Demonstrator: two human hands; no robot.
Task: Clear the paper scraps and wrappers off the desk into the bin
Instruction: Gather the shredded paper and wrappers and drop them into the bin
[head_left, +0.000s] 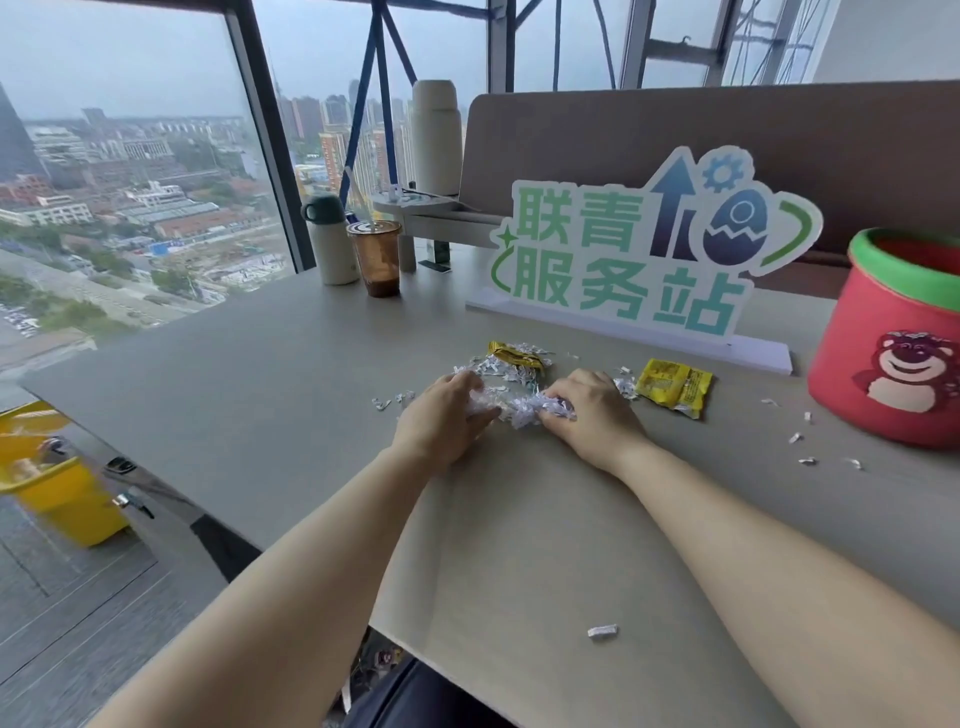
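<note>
A heap of white shredded paper scraps (522, 410) lies mid-desk, cupped between two hands. The left hand (441, 415) and the right hand (592, 410) curl their fingers into it from opposite sides, pressing it together. The step in hand appears to be gathering the pile. Next it needs lifting without spilling and carrying right to the round pink bin with a green rim and bear picture (893, 353), which stands on the pale grey desk (260, 395) well apart from the heap.

Two wrappers wait: a crumpled yellow foil wrapper (519, 356) just behind the heap among scraps, and a flatter yellow foil wrapper (675, 387) just beside the right hand. Stray white bits (808, 460) number about five near the bin, one single white scrap (602, 631) lies by the front edge, and a few lie left of the left hand. There is one bin.
</note>
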